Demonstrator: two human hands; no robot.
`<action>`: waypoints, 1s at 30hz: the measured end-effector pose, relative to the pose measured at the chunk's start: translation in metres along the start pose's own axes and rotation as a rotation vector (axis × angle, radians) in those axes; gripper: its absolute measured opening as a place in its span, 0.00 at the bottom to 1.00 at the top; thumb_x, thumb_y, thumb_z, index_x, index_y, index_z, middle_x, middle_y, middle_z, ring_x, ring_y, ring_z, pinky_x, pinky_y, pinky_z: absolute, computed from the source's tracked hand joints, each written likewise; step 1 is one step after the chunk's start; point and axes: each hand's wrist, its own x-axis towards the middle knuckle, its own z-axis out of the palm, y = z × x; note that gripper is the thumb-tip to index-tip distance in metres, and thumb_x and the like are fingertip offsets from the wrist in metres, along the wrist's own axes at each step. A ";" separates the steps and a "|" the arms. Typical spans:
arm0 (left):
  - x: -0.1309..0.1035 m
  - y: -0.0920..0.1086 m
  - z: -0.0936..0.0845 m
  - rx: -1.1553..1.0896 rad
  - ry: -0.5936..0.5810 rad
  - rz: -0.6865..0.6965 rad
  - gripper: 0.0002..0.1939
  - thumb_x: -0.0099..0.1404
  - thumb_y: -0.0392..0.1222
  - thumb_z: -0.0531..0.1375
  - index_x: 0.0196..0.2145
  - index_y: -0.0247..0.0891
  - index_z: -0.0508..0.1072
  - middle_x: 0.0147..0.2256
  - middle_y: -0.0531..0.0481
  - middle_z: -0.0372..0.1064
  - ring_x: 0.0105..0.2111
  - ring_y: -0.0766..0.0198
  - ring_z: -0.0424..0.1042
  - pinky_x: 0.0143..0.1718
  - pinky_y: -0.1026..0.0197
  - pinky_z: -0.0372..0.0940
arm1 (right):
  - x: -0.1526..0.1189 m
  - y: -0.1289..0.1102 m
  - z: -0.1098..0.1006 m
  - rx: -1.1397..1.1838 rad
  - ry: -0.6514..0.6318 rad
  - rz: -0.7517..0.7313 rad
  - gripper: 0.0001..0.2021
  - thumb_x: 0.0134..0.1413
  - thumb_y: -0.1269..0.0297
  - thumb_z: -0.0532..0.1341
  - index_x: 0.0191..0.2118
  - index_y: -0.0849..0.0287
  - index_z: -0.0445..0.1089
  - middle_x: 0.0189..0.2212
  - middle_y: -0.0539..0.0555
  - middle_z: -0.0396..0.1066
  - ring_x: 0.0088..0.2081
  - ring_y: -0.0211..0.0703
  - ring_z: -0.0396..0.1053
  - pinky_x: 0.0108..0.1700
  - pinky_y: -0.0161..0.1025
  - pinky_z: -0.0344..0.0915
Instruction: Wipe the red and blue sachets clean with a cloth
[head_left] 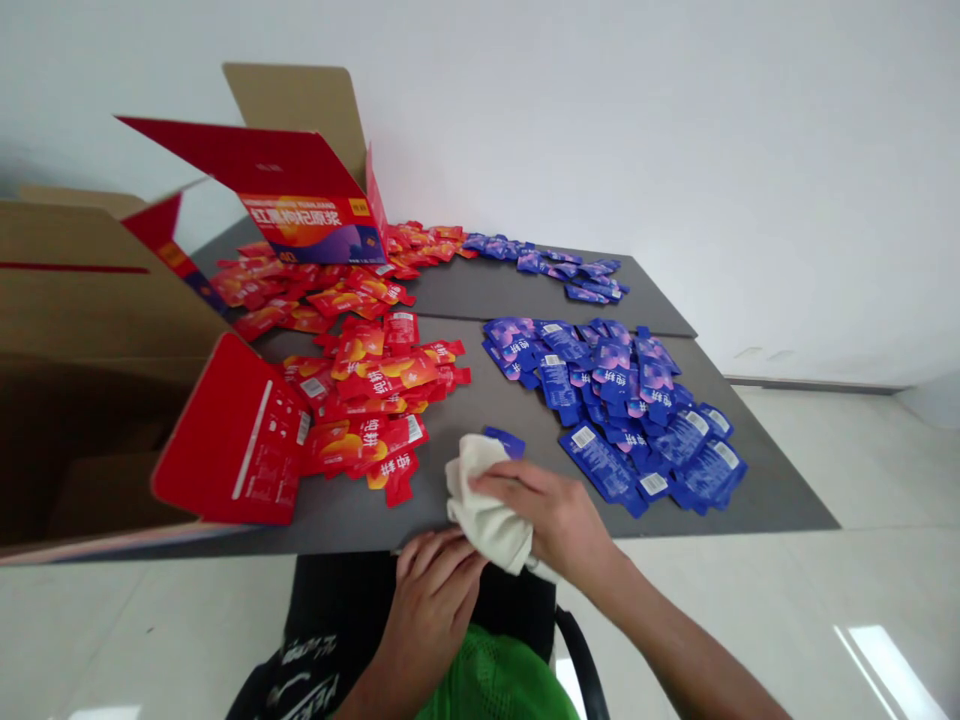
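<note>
My right hand (559, 515) is closed on a crumpled white cloth (487, 505) above the table's front edge. Just behind the cloth, a blue sachet (505, 440) shows in part; the cloth hides the rest, so I cannot tell if it touches it. My left hand (442, 580) rests at the table edge, below and left of the cloth, fingers laid side by side, with no object visible in it. To the left is a pile of red sachets (386, 378), many with orange print. On the right lies a pile of blue sachets (615, 385).
A red printed carton (311, 215) stands open at the back left, red sachets around it. A larger open carton (90, 300) fills the near left, its red flap (240, 440) reaching over the grey table (495, 390). More blue sachets (555, 262) lie toward the wall.
</note>
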 end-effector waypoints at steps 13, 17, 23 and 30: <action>0.009 0.002 -0.007 -0.002 0.003 0.047 0.13 0.77 0.37 0.56 0.50 0.46 0.79 0.49 0.54 0.80 0.51 0.59 0.75 0.57 0.54 0.58 | 0.011 0.029 -0.004 -0.055 0.149 0.127 0.24 0.63 0.73 0.65 0.63 0.49 0.71 0.56 0.56 0.73 0.53 0.47 0.76 0.51 0.37 0.73; 0.005 0.003 -0.005 -0.024 0.008 -0.021 0.14 0.77 0.37 0.54 0.43 0.45 0.81 0.40 0.53 0.80 0.45 0.57 0.74 0.56 0.52 0.57 | -0.013 0.002 0.014 0.039 -0.082 0.041 0.25 0.64 0.72 0.65 0.63 0.44 0.71 0.56 0.51 0.74 0.50 0.41 0.78 0.50 0.33 0.73; 0.010 0.004 -0.007 -0.063 0.014 0.008 0.13 0.79 0.40 0.54 0.51 0.48 0.79 0.50 0.56 0.80 0.52 0.60 0.74 0.58 0.54 0.55 | 0.023 0.044 0.005 -0.094 -0.001 0.204 0.25 0.61 0.77 0.64 0.61 0.48 0.73 0.56 0.55 0.74 0.52 0.46 0.77 0.50 0.36 0.74; 0.006 0.004 -0.005 -0.063 0.003 -0.024 0.14 0.78 0.41 0.54 0.44 0.46 0.80 0.45 0.54 0.80 0.49 0.58 0.73 0.58 0.53 0.56 | 0.001 0.009 0.005 -0.016 0.041 0.068 0.25 0.64 0.70 0.65 0.64 0.47 0.70 0.56 0.55 0.74 0.53 0.45 0.76 0.51 0.36 0.73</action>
